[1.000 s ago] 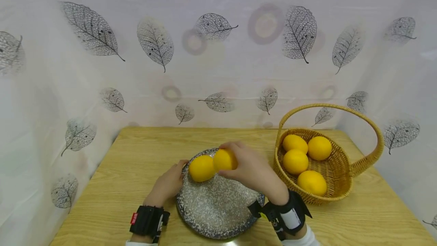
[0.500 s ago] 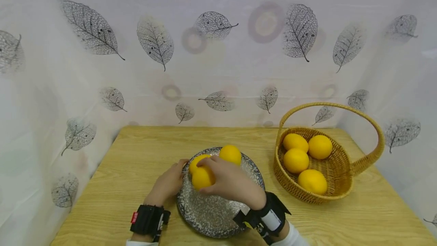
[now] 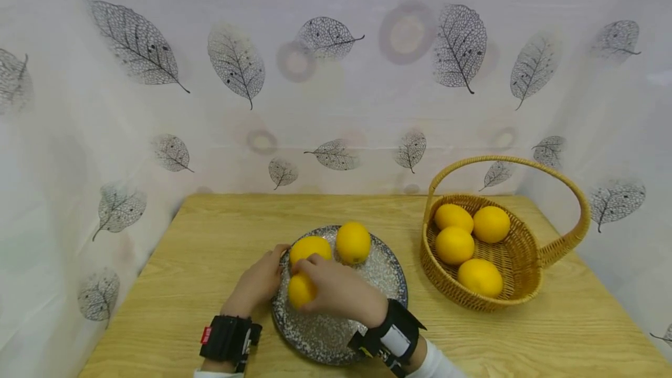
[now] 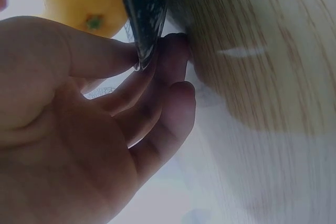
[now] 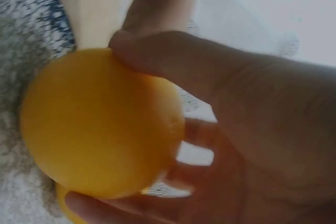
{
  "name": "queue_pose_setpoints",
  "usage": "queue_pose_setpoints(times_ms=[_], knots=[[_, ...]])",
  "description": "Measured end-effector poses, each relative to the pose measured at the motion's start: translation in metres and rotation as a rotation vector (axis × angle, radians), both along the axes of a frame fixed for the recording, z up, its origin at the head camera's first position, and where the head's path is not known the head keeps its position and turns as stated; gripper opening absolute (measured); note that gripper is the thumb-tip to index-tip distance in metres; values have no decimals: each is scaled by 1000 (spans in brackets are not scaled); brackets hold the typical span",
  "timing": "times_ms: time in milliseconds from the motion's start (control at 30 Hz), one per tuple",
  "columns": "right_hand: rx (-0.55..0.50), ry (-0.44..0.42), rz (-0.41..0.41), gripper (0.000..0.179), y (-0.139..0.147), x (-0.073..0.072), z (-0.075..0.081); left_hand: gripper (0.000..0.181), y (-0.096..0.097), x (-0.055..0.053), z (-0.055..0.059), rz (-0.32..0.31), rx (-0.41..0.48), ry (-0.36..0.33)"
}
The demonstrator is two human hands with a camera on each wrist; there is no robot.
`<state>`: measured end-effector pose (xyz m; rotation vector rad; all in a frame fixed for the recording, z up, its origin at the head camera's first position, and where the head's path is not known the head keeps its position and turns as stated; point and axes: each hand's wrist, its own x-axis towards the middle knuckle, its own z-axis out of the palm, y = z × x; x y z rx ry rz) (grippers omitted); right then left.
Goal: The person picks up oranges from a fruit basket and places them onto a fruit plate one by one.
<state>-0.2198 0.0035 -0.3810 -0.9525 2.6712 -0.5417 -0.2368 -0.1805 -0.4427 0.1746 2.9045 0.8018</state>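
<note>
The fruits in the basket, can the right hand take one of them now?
Probably not: the right hand grips a yellow fruit over the plate, though the way to the basket looks free.

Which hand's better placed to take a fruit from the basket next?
Right, probably: the right hand is nearer the basket, though it must first release its yellow fruit; the left hand grips the plate.

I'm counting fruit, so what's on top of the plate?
On the plate sit a back-left orange and a back-right orange; the right hand grips a third orange over it, contact unclear. The surface under fruit and hand is covered.
</note>
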Motion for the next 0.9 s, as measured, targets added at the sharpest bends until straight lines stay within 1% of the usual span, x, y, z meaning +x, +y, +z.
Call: queue_pose_setpoints(times_ms=[133,233,400,633,900], knots=[[45,19,76,65,0,0,-5,46,0,1,2,-2,-4,7],[53,41,104,67,1,-1,-5,46,0,1,1,-6,-11,15],[54,42,111,70,3,-1,-3,46,1,1,0,-10,-26,26],[46,2,92,70,4,-1,-1,46,0,1,-1,0,-13,11],[41,36,90,69,9,0,4,47,0,1,-1,0,-4,6]])
